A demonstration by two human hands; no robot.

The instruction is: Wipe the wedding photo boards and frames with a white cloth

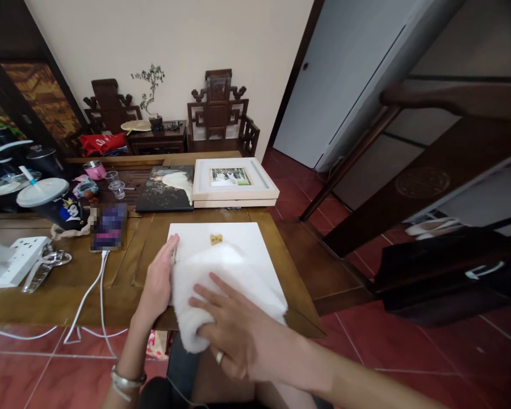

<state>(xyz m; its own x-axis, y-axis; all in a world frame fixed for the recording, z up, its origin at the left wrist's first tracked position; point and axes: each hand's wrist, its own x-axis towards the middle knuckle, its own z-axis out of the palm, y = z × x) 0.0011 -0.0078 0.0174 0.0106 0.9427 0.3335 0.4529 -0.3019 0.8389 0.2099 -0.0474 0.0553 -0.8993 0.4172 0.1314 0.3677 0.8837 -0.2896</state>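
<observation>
A white rectangular board (242, 232) lies on the wooden table near its front right corner. On its upper part is a small tan, bone-shaped hanger plate (216, 239) with dark holes. A fluffy white cloth (187, 289) covers much of the board's near half and hangs over the table's front edge. My right hand (227, 321), with a ring on it, presses on the cloth, fingers spread on top and the folded edge gripped near the thumb. Along the board's left edge rests my left hand (157, 284), its fingers stretched out against the side.
Behind the board lie a pale wooden picture frame (262, 180) and a dark painted panel (164, 190). To the left are a phone (109, 227) with a white cable, a lidded black cup (70, 213), a power strip (23, 261) and clear glasses. A dark wooden chair (366, 182) stands right.
</observation>
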